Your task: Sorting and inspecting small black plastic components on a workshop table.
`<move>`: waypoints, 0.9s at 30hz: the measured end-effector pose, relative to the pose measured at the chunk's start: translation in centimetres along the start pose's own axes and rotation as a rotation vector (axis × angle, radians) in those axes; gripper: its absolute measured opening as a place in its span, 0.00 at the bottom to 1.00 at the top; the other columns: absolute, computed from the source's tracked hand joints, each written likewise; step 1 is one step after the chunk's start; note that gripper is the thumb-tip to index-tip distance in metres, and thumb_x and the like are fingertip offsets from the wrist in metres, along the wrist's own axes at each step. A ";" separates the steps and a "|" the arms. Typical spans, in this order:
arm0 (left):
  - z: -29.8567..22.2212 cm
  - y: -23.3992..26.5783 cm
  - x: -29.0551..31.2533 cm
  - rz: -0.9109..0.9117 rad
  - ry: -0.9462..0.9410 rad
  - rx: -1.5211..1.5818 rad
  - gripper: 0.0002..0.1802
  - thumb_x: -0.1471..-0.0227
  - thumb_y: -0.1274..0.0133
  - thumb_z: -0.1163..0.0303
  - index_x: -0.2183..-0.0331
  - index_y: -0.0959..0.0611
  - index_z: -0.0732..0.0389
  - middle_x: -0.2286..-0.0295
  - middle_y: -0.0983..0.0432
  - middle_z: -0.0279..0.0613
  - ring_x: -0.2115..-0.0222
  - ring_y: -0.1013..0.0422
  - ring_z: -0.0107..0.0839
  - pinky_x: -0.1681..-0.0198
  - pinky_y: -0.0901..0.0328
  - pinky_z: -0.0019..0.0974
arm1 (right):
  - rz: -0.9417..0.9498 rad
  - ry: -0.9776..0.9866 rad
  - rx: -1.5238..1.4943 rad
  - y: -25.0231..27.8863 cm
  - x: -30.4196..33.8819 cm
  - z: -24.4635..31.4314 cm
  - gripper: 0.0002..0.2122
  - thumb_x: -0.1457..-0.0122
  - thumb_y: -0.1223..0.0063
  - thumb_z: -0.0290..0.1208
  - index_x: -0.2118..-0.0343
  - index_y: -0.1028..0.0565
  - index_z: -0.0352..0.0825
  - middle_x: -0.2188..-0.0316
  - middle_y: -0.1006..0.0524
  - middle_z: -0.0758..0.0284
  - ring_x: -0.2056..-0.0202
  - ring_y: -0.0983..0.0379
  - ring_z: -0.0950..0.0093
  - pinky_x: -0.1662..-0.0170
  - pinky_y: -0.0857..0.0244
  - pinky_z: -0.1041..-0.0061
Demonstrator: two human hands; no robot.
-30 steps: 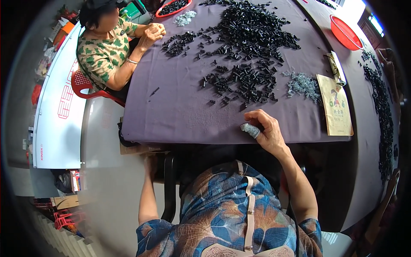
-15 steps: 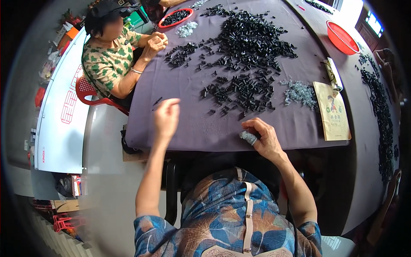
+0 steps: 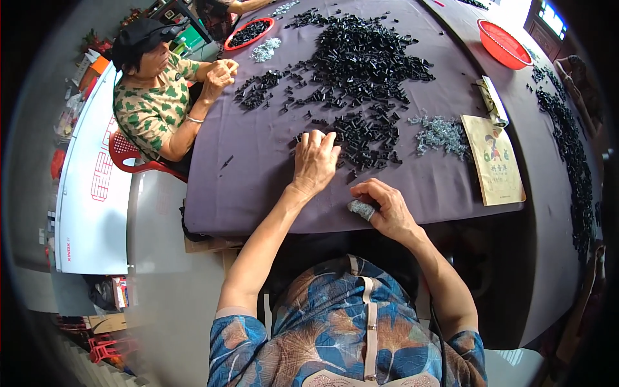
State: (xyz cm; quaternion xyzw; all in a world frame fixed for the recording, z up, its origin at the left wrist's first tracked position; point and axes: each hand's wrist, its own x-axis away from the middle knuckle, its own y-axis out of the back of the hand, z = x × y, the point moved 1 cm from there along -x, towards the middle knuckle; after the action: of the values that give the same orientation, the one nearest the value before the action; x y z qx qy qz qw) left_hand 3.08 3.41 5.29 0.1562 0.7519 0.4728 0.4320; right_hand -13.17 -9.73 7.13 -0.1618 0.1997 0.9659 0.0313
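My left hand point(image 3: 316, 162) reaches to the near left edge of a loose pile of small black plastic pieces point(image 3: 371, 137). Its fingers bend down toward the pieces, and the hand hides its own fingertips. By the table's front edge, my right hand point(image 3: 389, 211) is held curled, its thumb wrapped in a grey covering point(image 3: 362, 209). Whatever lies between that thumb and the fingers is too small to make out. A cluster of small clear pieces point(image 3: 441, 136) lies beyond my right hand. A few dark pieces point(image 3: 226, 162) rest apart on the cloth at the left.
A larger heap of black pieces point(image 3: 361, 55) spreads farther back on the grey tablecloth point(image 3: 258, 193). A printed booklet point(image 3: 495, 164) lies at the right, with a red basket point(image 3: 505, 46) behind. A co-worker point(image 3: 155, 97) sits at the left, near a red-rimmed tray point(image 3: 271, 24).
My left hand has moved right, from near the stray dark pieces to the pile's edge. My right hand stays curled by the table edge. The whole view has shifted slightly.
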 end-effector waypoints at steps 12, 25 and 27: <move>2.2 -0.6 0.3 -0.103 -0.026 0.118 0.15 0.47 0.53 0.74 0.56 0.25 0.64 0.59 0.30 0.45 0.58 0.35 0.43 0.52 0.40 0.43 | 0.016 -0.007 -0.027 -0.2 0.1 0.2 0.15 0.54 0.48 0.13 0.60 0.29 0.27 0.63 0.26 0.60 0.61 0.25 0.67 0.56 0.30 0.74; 2.7 -1.4 -0.1 0.117 -0.013 0.070 0.26 0.42 0.56 0.64 0.45 0.35 0.67 0.45 0.40 0.53 0.41 0.46 0.47 0.39 0.52 0.48 | 0.006 0.012 -0.035 -0.4 0.0 0.3 0.14 0.53 0.47 0.15 0.61 0.29 0.28 0.63 0.26 0.60 0.62 0.25 0.67 0.58 0.30 0.74; 2.4 -1.4 -0.1 0.151 -0.013 0.048 0.29 0.42 0.56 0.61 0.44 0.37 0.67 0.43 0.42 0.53 0.41 0.47 0.47 0.39 0.53 0.48 | 0.004 0.003 -0.038 -0.3 0.0 0.2 0.13 0.52 0.46 0.16 0.61 0.29 0.28 0.63 0.25 0.60 0.62 0.25 0.67 0.58 0.30 0.74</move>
State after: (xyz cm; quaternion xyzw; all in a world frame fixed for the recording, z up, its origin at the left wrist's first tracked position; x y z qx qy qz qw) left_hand 5.32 3.98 3.71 0.2259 0.7462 0.4851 0.3961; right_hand -13.25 -9.38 7.21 -0.1633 0.1819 0.9693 0.0260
